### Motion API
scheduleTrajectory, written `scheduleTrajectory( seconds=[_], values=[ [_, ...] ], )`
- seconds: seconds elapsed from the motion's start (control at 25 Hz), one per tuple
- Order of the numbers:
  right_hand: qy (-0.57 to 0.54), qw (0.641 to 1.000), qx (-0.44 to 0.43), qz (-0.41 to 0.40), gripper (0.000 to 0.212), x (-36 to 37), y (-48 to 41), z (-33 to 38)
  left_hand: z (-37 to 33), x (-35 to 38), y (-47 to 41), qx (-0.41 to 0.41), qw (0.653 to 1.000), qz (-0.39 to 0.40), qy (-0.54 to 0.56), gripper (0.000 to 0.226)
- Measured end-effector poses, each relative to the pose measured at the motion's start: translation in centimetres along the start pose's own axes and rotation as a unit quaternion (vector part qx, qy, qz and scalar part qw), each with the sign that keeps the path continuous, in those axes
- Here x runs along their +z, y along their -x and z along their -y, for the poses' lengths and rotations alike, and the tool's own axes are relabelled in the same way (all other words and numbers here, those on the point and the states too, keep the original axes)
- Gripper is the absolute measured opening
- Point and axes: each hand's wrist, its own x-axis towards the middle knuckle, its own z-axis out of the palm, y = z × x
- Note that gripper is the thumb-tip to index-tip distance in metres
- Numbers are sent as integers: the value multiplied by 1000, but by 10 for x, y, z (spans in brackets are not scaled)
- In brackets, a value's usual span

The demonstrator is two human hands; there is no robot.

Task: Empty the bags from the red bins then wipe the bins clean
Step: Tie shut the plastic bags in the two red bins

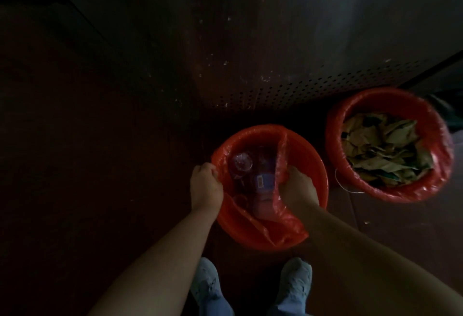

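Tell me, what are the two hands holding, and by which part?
Both hold the red bag lining the near bin: the left hand grips its edge at the left rim, the right hand its right edge, pulled inward.

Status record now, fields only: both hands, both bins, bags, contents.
left hand: grips left edge of near bag
right hand: grips the near bag's right edge, pulled inward off the rim
near bin: red, in front of the shoes, bag partly freed
near contents: clear cup, bottle with blue label
far bin: red, to the right
far bag: folded over rim
far contents: dry leaf-like scraps, nearly full
cloth: none in view
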Motion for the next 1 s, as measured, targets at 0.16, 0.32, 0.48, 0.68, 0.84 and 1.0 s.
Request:
scheduleTrajectory(
  seconds=[0.16, 0.32, 0.48, 0.68, 0.84, 1.0],
  values=[
    [-15, 998, 57, 30, 18, -28, 21, -5, -40, -16, 16, -16, 999, 34, 36, 15],
    [-74, 993, 82, 34, 16, -54, 40, -3, -55, -27, 31, -27, 989, 133, 66, 14],
    [-160, 985, 35, 51, 18, -66, 59, 3, -61, -32, 56, -61, 963, 241, 103, 6],
    [-218, 971, 40, 85, 12, -68, 80, 6, -70, -49, 80, -82, 945, 287, 132, 13],
    [-330, 935, 70, 107, 12, -76, 95, 6, -73, -65, 86, -94, 931, 317, 156, 10],
    [-375, 917, 65, 120, 24, -86, 103, 7, -80, -73, 95, -81, 925, 313, 200, 16]
  ],
)
